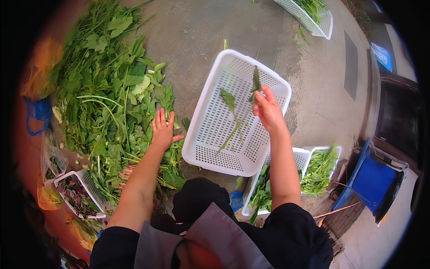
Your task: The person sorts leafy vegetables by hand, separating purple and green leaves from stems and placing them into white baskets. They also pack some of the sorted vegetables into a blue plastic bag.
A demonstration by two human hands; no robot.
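Note:
A large pile of leafy greens [100,84] lies on the ground at the left. My left hand [163,132] rests palm down at the pile's right edge, fingers apart. Before me stands a white perforated plastic basket [215,124]. Over it, my right hand [267,107] pinches a leafy green stem [256,79] between thumb and fingers; its thin stalk runs down to the left. Another leafy sprig [229,100] crosses that stalk; I cannot tell whether it lies in the basket or is held too.
White baskets of greens stand at the lower right [318,171] and top right [317,25]. At the lower left is a white basket of purple-green leaves [79,196], near plastic bags [37,112]. A blue cart-like object [373,180] stands at the far right.

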